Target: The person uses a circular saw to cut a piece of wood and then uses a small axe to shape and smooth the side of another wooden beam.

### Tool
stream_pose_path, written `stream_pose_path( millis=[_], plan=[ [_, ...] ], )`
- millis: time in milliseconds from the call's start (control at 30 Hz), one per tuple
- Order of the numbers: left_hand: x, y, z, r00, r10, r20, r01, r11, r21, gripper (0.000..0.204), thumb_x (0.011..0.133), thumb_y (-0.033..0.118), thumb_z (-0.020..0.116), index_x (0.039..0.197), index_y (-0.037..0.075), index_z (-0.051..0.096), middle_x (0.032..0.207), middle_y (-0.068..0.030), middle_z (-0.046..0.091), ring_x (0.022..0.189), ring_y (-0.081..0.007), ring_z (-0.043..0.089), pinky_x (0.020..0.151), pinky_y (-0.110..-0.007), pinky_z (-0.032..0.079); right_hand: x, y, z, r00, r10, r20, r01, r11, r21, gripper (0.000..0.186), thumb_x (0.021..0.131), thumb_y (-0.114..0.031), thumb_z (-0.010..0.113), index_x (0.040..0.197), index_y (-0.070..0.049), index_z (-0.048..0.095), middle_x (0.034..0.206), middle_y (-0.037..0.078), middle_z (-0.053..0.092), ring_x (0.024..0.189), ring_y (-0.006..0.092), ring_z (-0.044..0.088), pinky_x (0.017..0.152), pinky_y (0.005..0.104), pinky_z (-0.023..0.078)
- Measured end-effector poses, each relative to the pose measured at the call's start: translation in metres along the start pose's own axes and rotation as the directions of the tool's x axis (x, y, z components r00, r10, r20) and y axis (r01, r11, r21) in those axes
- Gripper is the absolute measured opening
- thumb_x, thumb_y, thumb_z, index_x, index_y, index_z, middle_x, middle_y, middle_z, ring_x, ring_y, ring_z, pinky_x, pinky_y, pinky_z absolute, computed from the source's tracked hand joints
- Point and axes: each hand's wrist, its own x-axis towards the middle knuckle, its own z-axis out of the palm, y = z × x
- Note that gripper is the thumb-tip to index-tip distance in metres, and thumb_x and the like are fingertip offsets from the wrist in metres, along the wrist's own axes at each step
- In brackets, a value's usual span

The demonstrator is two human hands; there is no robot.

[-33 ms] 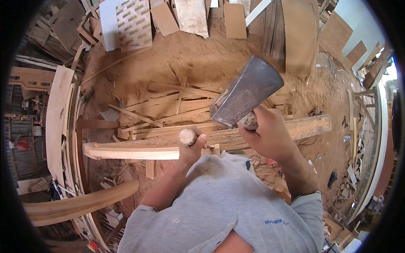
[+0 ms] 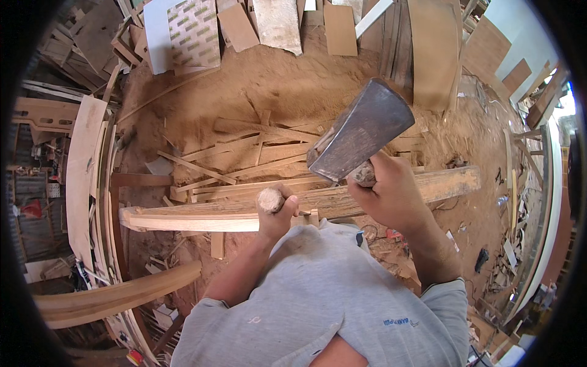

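My right hand (image 2: 394,192) is closed round the short wooden handle of an axe (image 2: 364,128). The broad, dark metal head is raised above the workpiece and tilted up to the right. Lower and to the left, my left hand (image 2: 278,217) is wrapped round a chisel (image 2: 270,200), whose pale, battered wooden handle end faces up. A bit of its thin metal shows beside the thumb, near a small wooden block on the beam; its cutting edge cannot be made out. Both hands are over a long, rough wooden beam (image 2: 443,185) that lies crosswise before me. A pale, smooth strip runs along its near left side.
Thin wood offcuts (image 2: 257,147) lie crossed on sawdust beyond the beam. Long boards (image 2: 85,165) stand at the left, with a curved timber (image 2: 140,292) at lower left. Sheet panels (image 2: 342,30) lean along the back. Scraps litter the ground at right.
The axe and my right hand have shifted very slightly to the right. My left hand, the chisel and the beam look almost unmoved.
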Motion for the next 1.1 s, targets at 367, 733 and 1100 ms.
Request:
stream_pose_path(
  millis=[367,733,1100],
  plan=[
    [0.017,0.010,0.008,0.996,-0.045,0.077,0.030,0.982,0.186,0.016,0.091,0.002,0.066,0.077,0.004,0.059,0.064,0.0022,0.056,0.060,-0.0070,0.049,0.054,-0.028,0.042,-0.006,0.005,0.002,0.997,0.036,-0.075,-0.030,0.997,0.071,0.036,0.084,-0.010,0.072,0.116,-0.001,0.060,0.084,0.024,0.069,0.080,0.0451,0.069,0.069,0.0494,0.054],
    [0.017,0.004,0.014,0.991,-0.032,0.130,0.003,0.976,0.216,0.018,0.090,0.002,0.067,0.076,0.005,0.057,0.065,0.0030,0.053,0.060,-0.0072,0.048,0.053,-0.028,0.041,-0.009,0.003,-0.004,0.995,0.018,-0.102,-0.010,0.997,0.082,0.036,0.082,-0.009,0.072,0.116,-0.001,0.060,0.084,0.023,0.069,0.080,0.0448,0.069,0.069,0.0499,0.054],
    [0.004,-0.005,0.022,0.984,0.067,0.167,-0.119,0.938,0.326,0.015,0.089,0.008,0.068,0.076,0.005,0.060,0.062,-0.0023,0.056,0.055,-0.0135,0.051,0.052,-0.029,0.043,-0.015,-0.011,-0.005,0.979,-0.108,-0.170,0.111,0.994,0.009,0.031,0.083,-0.012,0.074,0.108,0.000,0.061,0.081,0.019,0.068,0.073,0.0385,0.071,0.066,0.0468,0.054]
  ],
)
